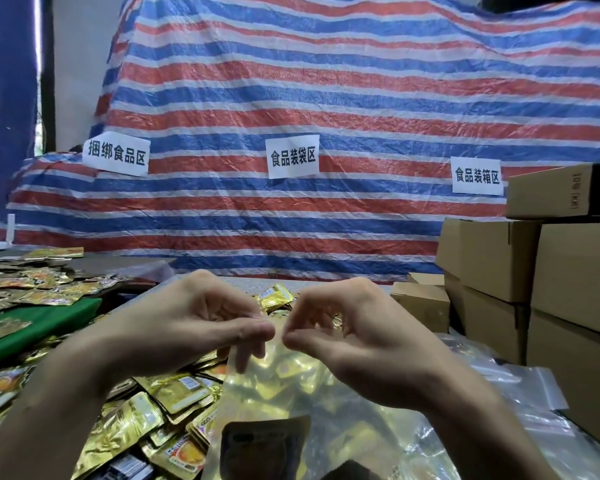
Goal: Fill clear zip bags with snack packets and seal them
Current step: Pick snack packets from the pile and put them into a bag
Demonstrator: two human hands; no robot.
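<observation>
A red, white and blue striped tarp (326, 81) fills the whole background, draped over something bulky. To the right stand stacked cardboard boxes (551, 271), plain brown and closed. Across the lower left spreads a loose heap of gold snack packets (146, 420), some lying on a green sheet (42, 327) and more piled beyond the hands.

In the centre foreground the person holds up a clear zip bag (284, 393), which hangs down from its top edge toward the camera. Gold packets show through its film, and a dark packet (264, 441) sits low inside it.

The left hand (194, 320) and right hand (354, 327) meet at the bag's mouth — each pinches the top strip between thumb and forefinger, the other fingers curled in behind. The two pinches sit just beside each other, nearly touching. Whether the zip under them is pressed closed is hard to tell, as the film is blurred there.

On the right, beside the boxes, lies a stack of empty clear bags (534, 393). Three white paper signs (293, 155) with black characters are stuck on the tarp — well apart, in a row.
</observation>
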